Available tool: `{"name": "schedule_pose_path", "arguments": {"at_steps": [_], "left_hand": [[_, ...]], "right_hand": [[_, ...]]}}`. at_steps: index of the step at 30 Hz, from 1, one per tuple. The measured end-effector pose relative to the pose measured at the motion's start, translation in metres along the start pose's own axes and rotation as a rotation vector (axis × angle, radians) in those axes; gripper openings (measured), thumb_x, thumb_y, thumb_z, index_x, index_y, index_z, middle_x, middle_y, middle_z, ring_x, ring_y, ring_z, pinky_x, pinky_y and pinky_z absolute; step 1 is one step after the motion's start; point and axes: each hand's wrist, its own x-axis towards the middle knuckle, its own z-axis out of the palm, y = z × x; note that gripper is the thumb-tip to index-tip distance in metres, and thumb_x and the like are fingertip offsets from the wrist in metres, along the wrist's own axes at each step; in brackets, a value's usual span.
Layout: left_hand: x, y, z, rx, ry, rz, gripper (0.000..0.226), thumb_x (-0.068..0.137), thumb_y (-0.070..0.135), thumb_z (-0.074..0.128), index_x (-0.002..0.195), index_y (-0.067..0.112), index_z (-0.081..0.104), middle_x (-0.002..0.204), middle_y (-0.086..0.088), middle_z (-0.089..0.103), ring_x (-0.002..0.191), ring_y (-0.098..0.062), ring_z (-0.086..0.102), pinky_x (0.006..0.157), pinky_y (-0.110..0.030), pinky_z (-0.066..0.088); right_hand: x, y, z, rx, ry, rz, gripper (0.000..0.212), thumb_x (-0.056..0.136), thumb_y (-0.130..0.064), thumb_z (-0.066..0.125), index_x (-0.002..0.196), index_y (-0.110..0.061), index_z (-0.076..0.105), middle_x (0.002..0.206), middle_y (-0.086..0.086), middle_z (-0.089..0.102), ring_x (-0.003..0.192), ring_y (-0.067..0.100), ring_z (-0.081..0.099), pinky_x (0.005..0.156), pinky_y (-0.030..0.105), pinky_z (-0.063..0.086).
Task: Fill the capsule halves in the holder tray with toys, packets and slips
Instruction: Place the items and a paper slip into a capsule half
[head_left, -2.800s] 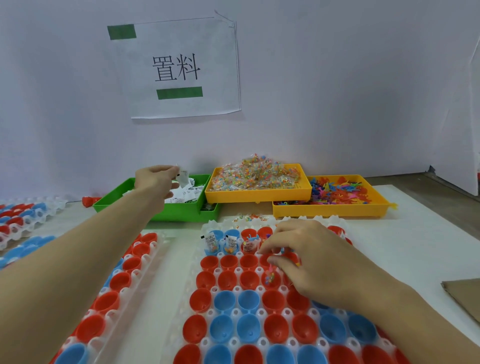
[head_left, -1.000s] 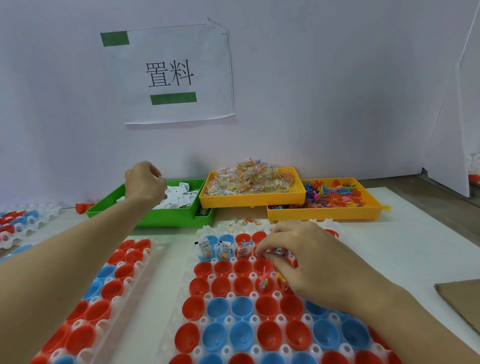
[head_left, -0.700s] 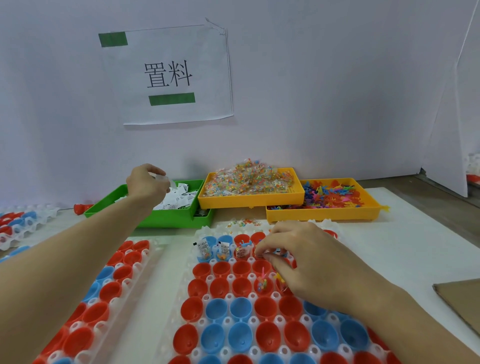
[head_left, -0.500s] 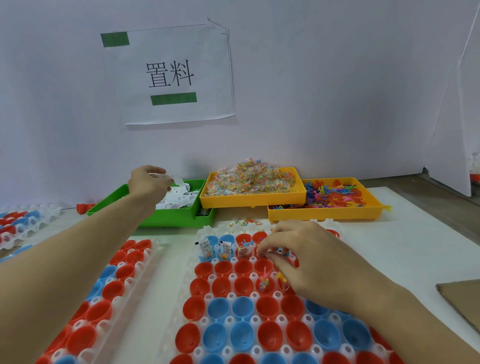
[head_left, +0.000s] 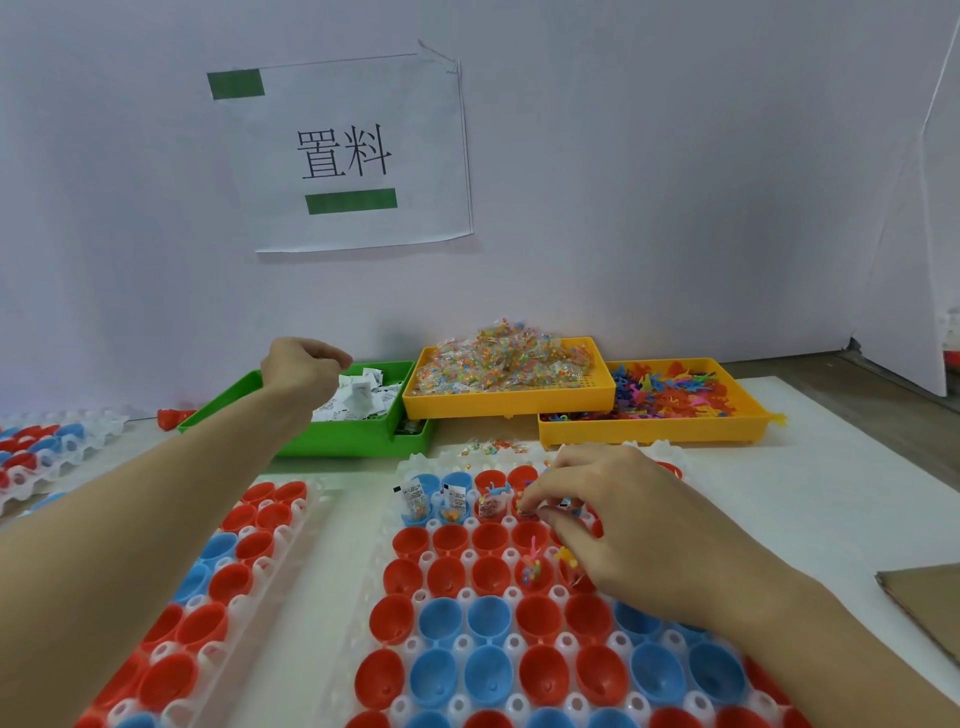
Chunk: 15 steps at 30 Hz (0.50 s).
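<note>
The white holder tray holds rows of red and blue capsule halves. The first top-row halves carry white slips and bead packets. One red half further down has a toy and a packet in it. My right hand hovers over the tray's top rows, fingertips pinching a small colourful piece above a red half. My left hand is curled over the green tray of white paper slips, fingers and thumb pinched together on a slip that is mostly hidden.
A yellow tray heaped with bead packets sits behind the holder, and another yellow tray of coloured toys is to its right. Two more capsule holders lie left. Cardboard sits at the right edge. A wall stands close behind.
My left hand stayed over the green tray, its fingers working and closing on slips. My right hand kept its place over the top rows with only slight finger movement.
</note>
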Motion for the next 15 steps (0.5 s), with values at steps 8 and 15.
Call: {"name": "schedule_pose_path", "arguments": {"at_steps": [8,15], "left_hand": [[-0.008,0.001,-0.006,0.005,-0.033,0.015,0.012,0.087,0.002,0.072,0.098,0.005,0.070,0.085,-0.011,0.072,0.061,-0.013,0.062,0.035,-0.013,0.041],[-0.069,0.036,0.006,-0.018,-0.115,0.293,0.016,0.095,0.003,0.058,0.107,0.013,0.059,0.101,-0.004,0.068,0.058,-0.011,0.069,0.045,-0.020,0.047]], "right_hand": [[0.000,-0.002,-0.003,0.004,-0.010,0.010,0.023,0.098,-0.039,0.054,0.117,-0.042,0.067,0.107,-0.027,0.059,0.102,-0.003,0.053,0.090,0.018,0.049],[0.000,-0.003,-0.009,0.088,0.064,0.040,0.019,0.097,-0.035,0.058,0.112,-0.037,0.071,0.101,-0.024,0.063,0.098,-0.004,0.055,0.085,0.016,0.047]]}}
